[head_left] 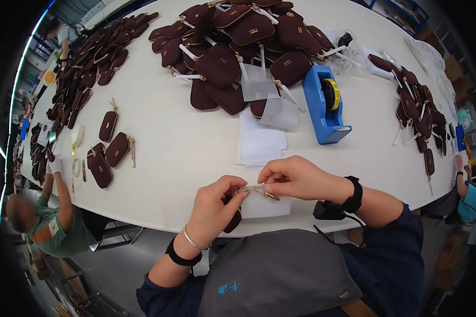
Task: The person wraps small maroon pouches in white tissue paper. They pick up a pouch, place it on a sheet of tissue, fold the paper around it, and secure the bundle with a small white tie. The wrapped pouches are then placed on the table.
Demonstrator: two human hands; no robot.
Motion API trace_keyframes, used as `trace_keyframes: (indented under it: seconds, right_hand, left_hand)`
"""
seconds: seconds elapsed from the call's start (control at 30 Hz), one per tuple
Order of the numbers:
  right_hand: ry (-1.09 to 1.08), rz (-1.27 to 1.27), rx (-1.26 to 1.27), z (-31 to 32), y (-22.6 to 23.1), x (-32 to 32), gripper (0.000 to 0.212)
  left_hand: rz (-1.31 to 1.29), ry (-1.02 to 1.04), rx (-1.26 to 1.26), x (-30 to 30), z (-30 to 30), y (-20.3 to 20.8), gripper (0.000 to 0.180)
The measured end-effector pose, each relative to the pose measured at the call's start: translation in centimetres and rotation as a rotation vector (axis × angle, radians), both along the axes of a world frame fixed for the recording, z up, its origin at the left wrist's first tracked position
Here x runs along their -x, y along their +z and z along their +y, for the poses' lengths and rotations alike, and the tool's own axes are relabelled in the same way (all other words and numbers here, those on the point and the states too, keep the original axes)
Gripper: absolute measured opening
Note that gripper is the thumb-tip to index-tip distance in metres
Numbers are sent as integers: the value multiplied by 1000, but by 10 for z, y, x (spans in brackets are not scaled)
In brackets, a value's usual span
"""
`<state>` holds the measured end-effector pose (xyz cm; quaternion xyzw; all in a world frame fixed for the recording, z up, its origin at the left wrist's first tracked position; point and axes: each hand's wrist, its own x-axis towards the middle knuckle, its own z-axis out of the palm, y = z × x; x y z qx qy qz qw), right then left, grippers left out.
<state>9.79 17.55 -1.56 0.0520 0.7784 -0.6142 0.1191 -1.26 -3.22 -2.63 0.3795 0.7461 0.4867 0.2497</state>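
Close to the table's front edge, my left hand point(218, 199) and my right hand point(296, 178) meet with fingertips pinched. Between them runs a thin, pale zipper pull point(256, 187), with a gold-coloured tip showing under my right fingers. A dark maroon pouch point(233, 222) hangs below my left hand, mostly hidden by it. Whether the pull is wrapped in anything is too small to tell. A white paper sheet point(267, 207) lies beneath my hands, and a stack of white sheets point(260, 141) sits just beyond.
A blue tape dispenser point(318, 113) stands beyond my right hand. Heaped maroon pouches point(219, 66), many with white-wrapped pulls, fill the far middle. More pouches lie left point(101, 171) and right point(420, 113). A black box-shaped device point(328, 210) is by my right wrist. Co-workers sit at both sides.
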Motion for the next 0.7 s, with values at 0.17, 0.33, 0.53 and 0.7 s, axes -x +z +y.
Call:
trace_keyframes:
  seconds: [0.17,0.33,0.53,0.7]
  right_hand:
    - [-57,-104,125,-3,1,-4,24]
    - [-8,13,-84,-6,5,-5,27]
    - [53,18,-145,-5,12,-6,26]
    - [86,27,-139,-7,13,-8,25]
  left_hand:
    - [202,-20,69,-3,0,4,19]
    - [308,-55,66,-4,-1,5,24]
    - [32,-205,86,9,1,13,27]
    - [59,-297,163,10,6,13,21]
